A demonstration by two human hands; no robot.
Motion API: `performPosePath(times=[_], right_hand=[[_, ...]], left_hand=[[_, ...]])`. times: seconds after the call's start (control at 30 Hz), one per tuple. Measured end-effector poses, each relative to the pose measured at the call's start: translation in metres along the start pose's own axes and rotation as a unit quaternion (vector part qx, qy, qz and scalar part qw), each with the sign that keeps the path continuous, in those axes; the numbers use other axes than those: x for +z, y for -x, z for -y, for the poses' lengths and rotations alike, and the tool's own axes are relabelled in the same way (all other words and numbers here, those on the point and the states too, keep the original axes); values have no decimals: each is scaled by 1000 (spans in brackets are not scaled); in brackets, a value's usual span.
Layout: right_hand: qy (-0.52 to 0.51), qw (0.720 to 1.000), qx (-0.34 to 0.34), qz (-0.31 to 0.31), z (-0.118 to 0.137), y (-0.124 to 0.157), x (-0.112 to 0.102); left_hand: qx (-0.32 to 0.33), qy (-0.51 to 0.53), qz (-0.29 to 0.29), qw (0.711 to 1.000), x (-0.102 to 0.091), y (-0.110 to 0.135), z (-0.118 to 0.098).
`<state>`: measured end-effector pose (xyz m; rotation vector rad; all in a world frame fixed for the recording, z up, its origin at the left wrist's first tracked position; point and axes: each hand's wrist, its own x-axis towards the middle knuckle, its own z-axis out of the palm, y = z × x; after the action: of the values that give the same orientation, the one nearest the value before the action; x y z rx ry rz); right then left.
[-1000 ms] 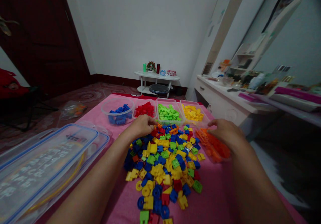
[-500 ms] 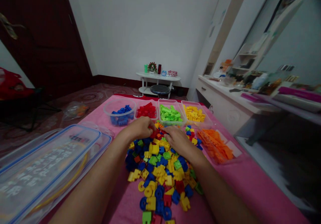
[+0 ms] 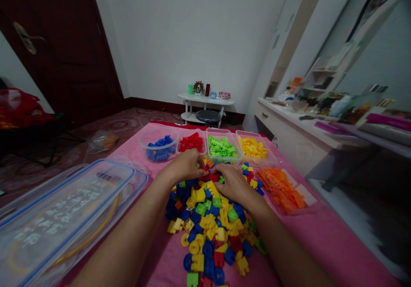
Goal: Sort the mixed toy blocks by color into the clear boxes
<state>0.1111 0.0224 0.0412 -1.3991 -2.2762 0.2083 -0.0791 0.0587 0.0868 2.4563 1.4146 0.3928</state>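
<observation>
A heap of mixed plastic building blocks (image 3: 208,222) in yellow, blue, green and red covers the middle of the pink cloth. At its far end my left hand (image 3: 188,165) is closed, its fingers curled down over red blocks and partly hidden. Beside it, my right hand (image 3: 233,183) has thumb and forefinger bent round a red building block (image 3: 214,177). Just beyond the hands stand clear tubs of sorted blocks: a round blue tub (image 3: 148,153), then red blocks (image 3: 192,142), green blocks (image 3: 221,146) and yellow blocks (image 3: 253,147).
To the right lies a clear tray of orange pieces (image 3: 281,188). Large clear lidded boxes (image 3: 64,218) with blue rims occupy the left side. A pink cloth (image 3: 340,240) covers the table. Beyond are a low white stand (image 3: 207,100) and a dresser (image 3: 295,128) with bottles.
My right hand has gone from lying flatter on the heap to a bent thumb-and-finger grip. My left hand stays curled over the red blocks. The whole view has shifted slightly.
</observation>
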Motion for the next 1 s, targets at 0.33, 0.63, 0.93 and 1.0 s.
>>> performPosePath(times=[0.33, 0.63, 0.93, 1.0], right_hand=[[0, 988, 137, -72, -2, -4, -11], [-1, 990, 125, -64, -2, -3, -10], [54, 998, 45, -4, -3, 1, -5], [94, 995, 25, 26, 2, 1, -4]], left_hand=[[-26, -42, 21, 999, 18, 1, -30], [-76, -150, 61, 984, 23, 5, -50], [-80, -143, 108, 981, 9, 6, -35], [-63, -133, 114, 983, 5, 7, -29]])
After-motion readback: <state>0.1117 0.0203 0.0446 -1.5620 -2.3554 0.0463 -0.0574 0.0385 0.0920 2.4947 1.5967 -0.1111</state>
